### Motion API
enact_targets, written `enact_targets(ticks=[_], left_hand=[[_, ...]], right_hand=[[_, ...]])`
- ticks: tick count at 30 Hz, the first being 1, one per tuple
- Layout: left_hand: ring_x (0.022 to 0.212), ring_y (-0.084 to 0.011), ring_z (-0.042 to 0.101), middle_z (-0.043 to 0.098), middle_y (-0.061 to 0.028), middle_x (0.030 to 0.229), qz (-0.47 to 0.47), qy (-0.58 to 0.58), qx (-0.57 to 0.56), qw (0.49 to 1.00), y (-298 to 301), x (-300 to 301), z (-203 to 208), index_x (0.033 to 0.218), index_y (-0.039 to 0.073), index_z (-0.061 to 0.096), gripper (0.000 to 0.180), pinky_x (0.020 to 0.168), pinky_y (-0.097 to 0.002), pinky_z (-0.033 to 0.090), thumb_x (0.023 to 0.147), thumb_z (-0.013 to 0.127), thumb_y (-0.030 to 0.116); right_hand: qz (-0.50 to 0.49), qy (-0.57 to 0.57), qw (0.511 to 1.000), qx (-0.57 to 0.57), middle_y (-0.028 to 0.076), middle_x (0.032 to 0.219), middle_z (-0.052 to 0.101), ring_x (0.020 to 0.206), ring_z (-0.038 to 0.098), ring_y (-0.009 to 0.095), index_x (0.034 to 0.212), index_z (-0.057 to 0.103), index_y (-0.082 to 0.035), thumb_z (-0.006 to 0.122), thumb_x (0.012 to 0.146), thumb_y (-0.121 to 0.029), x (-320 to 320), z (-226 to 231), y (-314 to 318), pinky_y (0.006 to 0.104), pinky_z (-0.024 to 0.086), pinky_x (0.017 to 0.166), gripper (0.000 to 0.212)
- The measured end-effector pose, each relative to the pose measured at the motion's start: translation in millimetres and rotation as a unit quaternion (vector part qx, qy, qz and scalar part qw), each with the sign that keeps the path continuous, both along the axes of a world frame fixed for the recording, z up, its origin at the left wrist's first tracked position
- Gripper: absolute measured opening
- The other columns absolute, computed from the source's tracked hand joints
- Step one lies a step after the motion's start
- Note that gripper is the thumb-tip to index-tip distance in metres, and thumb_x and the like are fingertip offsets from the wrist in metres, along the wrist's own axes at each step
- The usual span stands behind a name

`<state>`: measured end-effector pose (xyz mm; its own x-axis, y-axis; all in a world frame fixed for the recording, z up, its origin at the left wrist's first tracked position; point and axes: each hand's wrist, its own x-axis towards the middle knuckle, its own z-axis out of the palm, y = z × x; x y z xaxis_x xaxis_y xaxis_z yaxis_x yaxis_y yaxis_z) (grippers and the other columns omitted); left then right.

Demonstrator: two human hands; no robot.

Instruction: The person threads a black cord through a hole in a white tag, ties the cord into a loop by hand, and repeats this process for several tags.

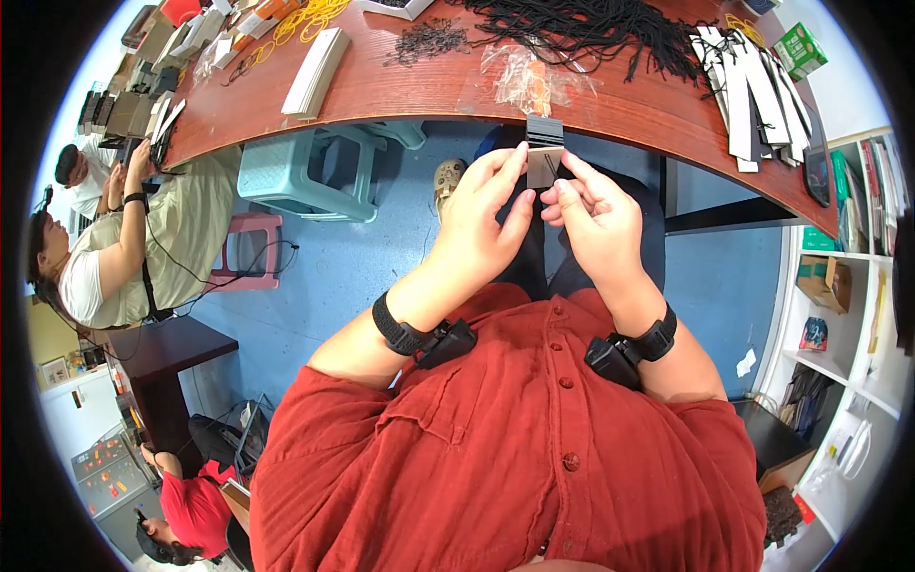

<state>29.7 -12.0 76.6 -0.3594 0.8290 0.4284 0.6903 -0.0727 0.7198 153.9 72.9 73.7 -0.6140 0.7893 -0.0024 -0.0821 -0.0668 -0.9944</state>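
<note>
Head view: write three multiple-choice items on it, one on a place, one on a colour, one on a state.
1. Where does the heap of black cords lie?
A. on the wooden table
B. on the floor
C. on a shelf

2. What colour is the plastic stool under the table?
A. red
B. pale green
C. black

3. How is the small stack of tags held?
A. lying loose
B. left hand only
C. between left hand and right hand

Answers: 1 A, cords spread over the tabletop; 2 B, its seat is pale green; 3 C, fingers of both hands pinch it.
</note>
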Motion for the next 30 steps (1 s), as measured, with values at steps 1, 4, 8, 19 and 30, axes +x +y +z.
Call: enact_targets(ticks=[1, 4, 8, 19, 30], left_hand=[[0.095, -0.0246, 0.057, 0.055, -0.0136, 0.106, 0.003, 0.003, 0.014, 1.0, -0.2, -0.7, 0.5, 0.12, 0.003, 0.05, 0.045, 0.082, -0.0315, 0.046, 0.076, 0.06, -0.002], [0.088, -0.0249, 0.058, 0.057, -0.0125, 0.099, 0.014, -0.014, 0.033, 0.999, 3.6, -3.5, 2.4, 0.11, 0.002, 0.055, 0.037, 0.076, -0.0314, 0.047, 0.074, 0.063, 0.0], [0.079, -0.0198, 0.06, 0.06, -0.0094, 0.09, 0.03, -0.083, 0.015, 0.996, 16.8, -5.4, 6.2, 0.097, 0.002, 0.059, 0.024, 0.073, -0.0287, 0.049, 0.074, 0.065, 0.001], [0.076, -0.0215, 0.06, 0.062, -0.0081, 0.083, -0.129, 0.084, 0.075, 0.985, 0.8, -7.9, -0.1, 0.088, 0.003, 0.061, 0.021, 0.067, -0.0295, 0.049, 0.069, 0.068, -0.001], [0.075, -0.0084, 0.056, 0.061, -0.0038, 0.086, -0.104, -0.481, -0.125, 0.861, 11.6, -18.0, 0.3, 0.102, 0.001, 0.06, 0.022, 0.069, -0.0226, 0.046, 0.091, 0.05, 0.017]], right_hand=[[-0.001, 0.0, 1.0, -0.001, 0.009, 0.084, 0.064, 0.068, 0.061, 0.009, 0.118, 0.052, 0.003, 0.055, 0.087, -0.005, 0.5, -0.5, 0.0, 0.022, 0.052, 0.062, 0.032], [0.002, -0.001, 1.0, 0.003, 0.01, 0.083, 0.064, 0.069, 0.061, 0.01, 0.117, 0.052, 0.004, 0.055, 0.087, -0.005, 1.3, -1.7, 0.5, 0.0224, 0.052, 0.062, 0.031], [-0.005, 0.017, 1.0, -0.024, 0.009, 0.079, 0.063, 0.066, 0.061, 0.011, 0.113, 0.053, 0.004, 0.055, 0.087, -0.005, 0.1, 2.6, -0.8, 0.0224, 0.052, 0.06, 0.027], [0.135, -0.013, 0.982, -0.129, -0.005, 0.061, 0.049, 0.053, 0.042, 0.002, 0.077, 0.056, -0.004, 0.054, 0.09, -0.019, 15.7, -1.6, 9.3, 0.0182, 0.034, 0.046, 0.019], [0.087, -0.098, 0.987, -0.091, -0.008, 0.06, 0.044, 0.054, 0.035, 0.0, 0.068, 0.054, -0.004, 0.055, 0.088, -0.011, 16.4, 13.4, 10.8, 0.0185, 0.027, 0.045, 0.021]])
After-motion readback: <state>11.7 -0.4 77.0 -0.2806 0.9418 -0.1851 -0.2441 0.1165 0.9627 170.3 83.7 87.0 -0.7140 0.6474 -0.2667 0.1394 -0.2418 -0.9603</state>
